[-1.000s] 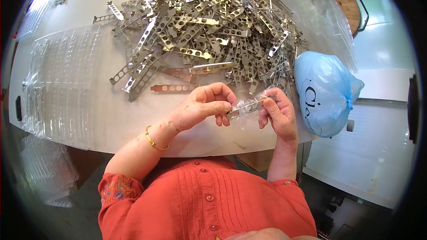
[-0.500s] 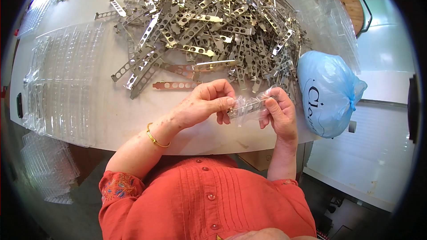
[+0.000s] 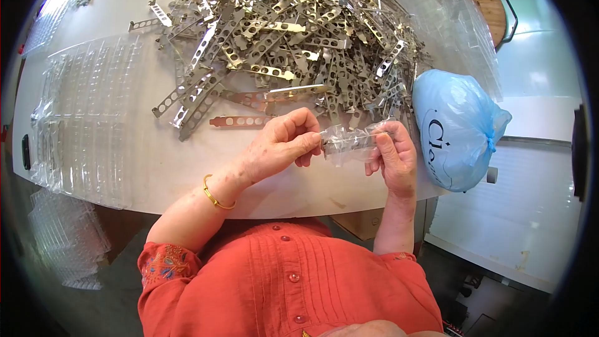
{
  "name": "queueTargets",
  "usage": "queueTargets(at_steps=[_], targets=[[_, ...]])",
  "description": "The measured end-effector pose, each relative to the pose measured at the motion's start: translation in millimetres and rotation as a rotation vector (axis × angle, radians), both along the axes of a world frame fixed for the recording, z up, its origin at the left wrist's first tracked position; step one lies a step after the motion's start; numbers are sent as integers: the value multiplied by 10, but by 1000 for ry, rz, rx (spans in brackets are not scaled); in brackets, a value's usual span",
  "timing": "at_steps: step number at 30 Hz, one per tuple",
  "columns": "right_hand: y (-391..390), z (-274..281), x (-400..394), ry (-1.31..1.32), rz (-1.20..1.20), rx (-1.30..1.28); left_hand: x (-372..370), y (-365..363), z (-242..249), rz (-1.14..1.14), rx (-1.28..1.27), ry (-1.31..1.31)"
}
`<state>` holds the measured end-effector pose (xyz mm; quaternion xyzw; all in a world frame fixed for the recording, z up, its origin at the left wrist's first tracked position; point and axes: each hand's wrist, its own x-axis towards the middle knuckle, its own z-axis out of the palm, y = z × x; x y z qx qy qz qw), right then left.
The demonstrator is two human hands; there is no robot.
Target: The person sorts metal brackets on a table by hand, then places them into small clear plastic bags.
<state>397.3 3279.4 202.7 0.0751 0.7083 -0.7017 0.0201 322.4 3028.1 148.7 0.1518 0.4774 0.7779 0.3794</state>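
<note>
A small clear plastic bag (image 3: pixel 348 143) is stretched between my hands just above the front of the table. Inside it shows a thin metal bracket, partly hidden by the crinkled film. My left hand (image 3: pixel 288 140) pinches the bag's left end between thumb and bent fingers; a dark metal tip shows beside the thumb. On the other side, my right hand (image 3: pixel 395 155) is closed on the right end, thumb on top. Beyond my hands lies a large heap of perforated metal brackets (image 3: pixel 281 31), with a copper-coloured bracket (image 3: pixel 238 122) at its near edge.
Clear plastic blister trays (image 3: pixel 84 131) lie at the left, and more trays (image 3: pixel 65 237) are stacked lower down. A knotted blue plastic bag (image 3: pixel 458 131) sits right of my right hand. Behind it are clear plastic sheets (image 3: pixel 465 37) and a round wooden board (image 3: pixel 483 3).
My hands are slightly farther apart, and the plastic bag between them is drawn out longer. The whole view has shifted a little.
</note>
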Motion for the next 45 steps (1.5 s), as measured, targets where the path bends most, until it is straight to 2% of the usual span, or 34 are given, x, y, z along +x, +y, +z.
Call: queueTargets(at_steps=[13,15,25,27,33,45], targets=[[41,24,6,-13,43,-37,54,22,7,87,-30,109],[48,30,3,-14,56,-31,67,36,-12,124,-14,190],[18,37,14,-12,90,-28,42,23,6,104,-48,76],[3,34,9,-7,92,-31,52,37,-31,181,25,6],[9,34,-13,-32,90,-19,101,39,5,255,11,149],[12,-2,9,-43,94,3,42,22,-1,121,-57,119]])
